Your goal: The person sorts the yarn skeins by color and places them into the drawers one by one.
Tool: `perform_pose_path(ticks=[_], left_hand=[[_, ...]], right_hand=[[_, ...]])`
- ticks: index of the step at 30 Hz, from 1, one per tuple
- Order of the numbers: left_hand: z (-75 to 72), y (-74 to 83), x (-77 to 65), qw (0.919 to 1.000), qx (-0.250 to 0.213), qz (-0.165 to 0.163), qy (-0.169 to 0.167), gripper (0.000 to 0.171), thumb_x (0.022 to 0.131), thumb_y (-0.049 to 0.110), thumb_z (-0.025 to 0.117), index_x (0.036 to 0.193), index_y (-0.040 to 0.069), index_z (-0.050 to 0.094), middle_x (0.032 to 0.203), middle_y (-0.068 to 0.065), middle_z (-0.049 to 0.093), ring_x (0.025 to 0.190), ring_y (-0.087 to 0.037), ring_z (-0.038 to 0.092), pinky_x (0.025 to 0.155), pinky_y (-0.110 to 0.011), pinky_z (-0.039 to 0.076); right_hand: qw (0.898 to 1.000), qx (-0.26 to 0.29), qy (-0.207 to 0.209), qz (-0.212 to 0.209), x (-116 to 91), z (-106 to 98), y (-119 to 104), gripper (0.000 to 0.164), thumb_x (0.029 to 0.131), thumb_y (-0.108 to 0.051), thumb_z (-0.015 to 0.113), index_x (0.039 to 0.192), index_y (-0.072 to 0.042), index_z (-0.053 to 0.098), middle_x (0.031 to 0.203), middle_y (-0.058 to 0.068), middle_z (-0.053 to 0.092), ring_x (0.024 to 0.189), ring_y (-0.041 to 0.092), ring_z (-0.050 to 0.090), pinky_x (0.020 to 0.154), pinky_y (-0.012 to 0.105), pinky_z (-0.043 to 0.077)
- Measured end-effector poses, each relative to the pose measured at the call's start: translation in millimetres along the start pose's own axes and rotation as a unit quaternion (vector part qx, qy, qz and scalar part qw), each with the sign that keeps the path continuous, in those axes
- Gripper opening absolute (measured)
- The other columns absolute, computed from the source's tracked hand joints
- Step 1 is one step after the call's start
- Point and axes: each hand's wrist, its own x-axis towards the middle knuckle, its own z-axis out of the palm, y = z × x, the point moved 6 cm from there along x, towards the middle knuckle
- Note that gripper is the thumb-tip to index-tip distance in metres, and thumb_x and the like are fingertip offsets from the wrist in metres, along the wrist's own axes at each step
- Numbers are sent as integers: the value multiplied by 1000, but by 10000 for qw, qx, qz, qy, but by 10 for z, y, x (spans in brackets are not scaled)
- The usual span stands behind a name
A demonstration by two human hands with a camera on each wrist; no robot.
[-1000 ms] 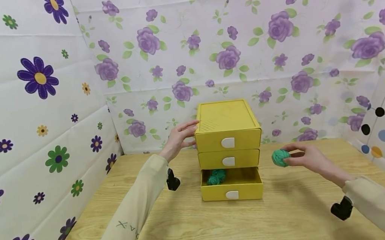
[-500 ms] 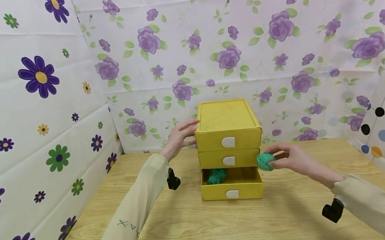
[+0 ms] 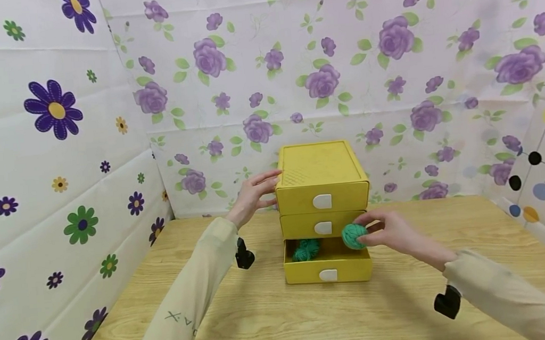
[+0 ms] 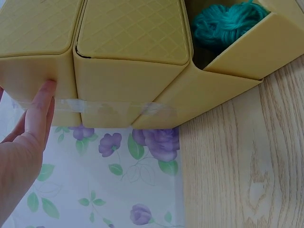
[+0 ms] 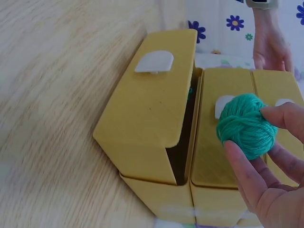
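Your right hand (image 3: 392, 231) pinches a green yarn ball (image 3: 354, 236) in curled fingers, just above the open bottom drawer (image 3: 328, 267) of the yellow drawer unit (image 3: 320, 174). Your left hand (image 3: 250, 195) rests straight fingers against the unit's left side.

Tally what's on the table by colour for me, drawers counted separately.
Green yarn balls: 2, one held in the right hand, one inside the open bottom drawer.
Yellow drawers: 3, top and middle closed, bottom pulled open.
Total: 5.
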Motion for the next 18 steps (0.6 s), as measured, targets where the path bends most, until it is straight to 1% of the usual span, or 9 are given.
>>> perform_pose_path(ticks=[6, 11, 18], left_hand=[[4, -11, 4, 10000, -30, -7, -8, 35, 91, 19, 57, 126, 12, 56, 123, -5, 51, 97, -27, 51, 78, -41, 48], [4, -17, 0, 10000, -52, -1, -16, 35, 91, 19, 57, 126, 12, 55, 123, -5, 50, 97, -27, 52, 79, -41, 48], [2, -10, 2, 10000, -49, -23, 6, 35, 91, 18, 57, 126, 12, 56, 123, -4, 51, 98, -27, 51, 78, -40, 48]], right_hand=[[10000, -22, 33, -50, 43, 78, 13, 35, 76, -8, 73, 106, 5, 61, 99, 15, 59, 85, 30, 59, 65, 31, 51], [9999, -78, 38, -81, 69, 139, 23, 32, 76, -7, 74, 104, 4, 62, 96, 13, 59, 82, 28, 59, 65, 30, 51], [9997, -186, 94, -95, 84, 166, 42, 32, 75, -7, 74, 103, 3, 63, 94, 13, 59, 81, 29, 59, 65, 30, 51]])
